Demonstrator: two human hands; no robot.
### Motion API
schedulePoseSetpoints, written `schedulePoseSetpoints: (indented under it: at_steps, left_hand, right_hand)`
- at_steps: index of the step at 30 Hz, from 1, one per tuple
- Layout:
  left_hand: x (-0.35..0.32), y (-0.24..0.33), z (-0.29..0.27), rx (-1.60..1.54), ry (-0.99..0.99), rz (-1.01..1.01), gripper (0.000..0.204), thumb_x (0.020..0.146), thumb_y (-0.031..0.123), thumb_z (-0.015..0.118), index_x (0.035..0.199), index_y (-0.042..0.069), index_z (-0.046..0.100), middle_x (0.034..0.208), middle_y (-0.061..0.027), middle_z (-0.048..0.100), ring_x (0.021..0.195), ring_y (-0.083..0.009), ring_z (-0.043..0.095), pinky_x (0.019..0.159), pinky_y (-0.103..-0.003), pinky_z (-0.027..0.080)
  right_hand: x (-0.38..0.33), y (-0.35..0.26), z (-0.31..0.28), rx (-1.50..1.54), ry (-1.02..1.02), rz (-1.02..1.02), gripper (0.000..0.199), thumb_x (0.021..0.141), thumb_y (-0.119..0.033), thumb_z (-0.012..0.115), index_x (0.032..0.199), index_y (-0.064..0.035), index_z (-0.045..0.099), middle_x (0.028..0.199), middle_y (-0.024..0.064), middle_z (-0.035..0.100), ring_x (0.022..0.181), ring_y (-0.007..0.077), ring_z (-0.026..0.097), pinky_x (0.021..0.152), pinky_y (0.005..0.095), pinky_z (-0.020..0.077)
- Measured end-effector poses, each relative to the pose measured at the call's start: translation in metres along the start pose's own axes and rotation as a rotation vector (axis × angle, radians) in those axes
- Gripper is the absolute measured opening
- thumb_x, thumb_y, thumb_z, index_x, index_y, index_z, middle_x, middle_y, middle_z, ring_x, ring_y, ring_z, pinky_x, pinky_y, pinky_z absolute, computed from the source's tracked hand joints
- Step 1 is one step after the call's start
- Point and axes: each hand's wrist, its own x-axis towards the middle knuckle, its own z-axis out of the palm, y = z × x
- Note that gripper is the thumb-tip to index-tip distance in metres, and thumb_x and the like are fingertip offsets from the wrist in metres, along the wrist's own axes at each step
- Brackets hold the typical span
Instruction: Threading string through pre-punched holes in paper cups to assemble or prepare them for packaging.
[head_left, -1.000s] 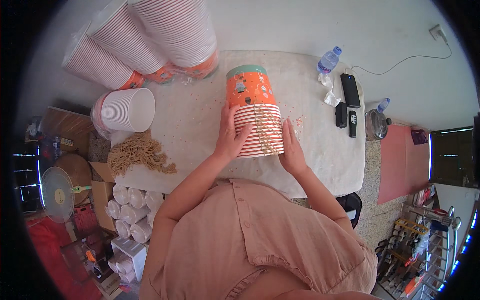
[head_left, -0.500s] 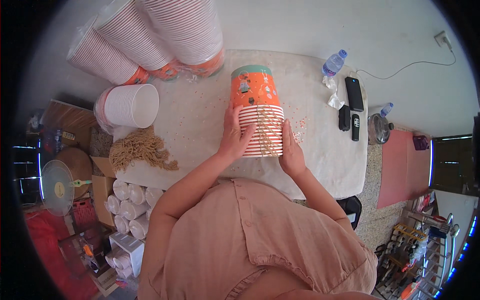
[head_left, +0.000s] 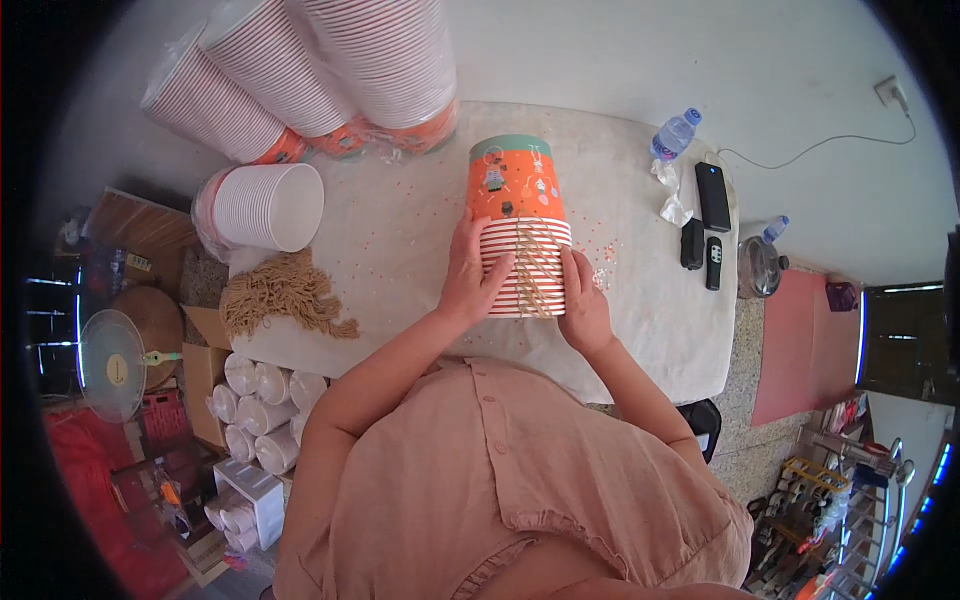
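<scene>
- Your left hand (head_left: 467,275) and right hand (head_left: 587,308) hold an orange cup stack (head_left: 515,200) between them, fingers against its sides, over the pale tablecloth (head_left: 650,335).
- Tan twine (head_left: 283,295) lies left.
- Beyond, a reddish mat (head_left: 790,345) covers speckled floor (head_left: 738,425).

The light is soft and even, bluish slits (head_left: 861,325) glare at both sides, and edges bow near black corners.

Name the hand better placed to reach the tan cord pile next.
Probably the left hand: the cord pile lies on its side, while the right hand is across the cup stack, farther away.
</scene>
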Motion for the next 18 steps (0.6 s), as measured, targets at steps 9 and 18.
schedulePoseSetpoints:
  at_steps: [9,18]
  left_hand:
    - [-0.008,-0.004,-0.005,-0.063,0.025,-0.055,0.062,0.090,0.026,0.062,0.137,0.004,0.028,0.148,-0.0281,0.021,0.137,-0.0412,0.026,0.112,-0.044,0.025]
    - [-0.023,-0.002,-0.006,-0.092,0.009,-0.060,0.067,0.087,0.029,0.067,0.138,0.008,0.029,0.148,-0.0265,0.018,0.137,-0.0400,0.025,0.111,-0.044,0.029]
  right_hand:
    - [0.021,0.048,-0.044,0.796,-0.383,0.195,0.072,0.091,-0.036,0.062,0.148,-0.0106,0.027,0.139,0.0137,0.040,0.117,0.0255,0.053,0.092,0.0366,0.0470]
    - [0.052,0.053,0.004,1.028,-0.708,0.744,0.077,0.095,-0.066,0.027,0.145,-0.0086,0.033,0.137,0.0123,0.049,0.121,0.0203,0.052,0.096,0.0387,0.0469]
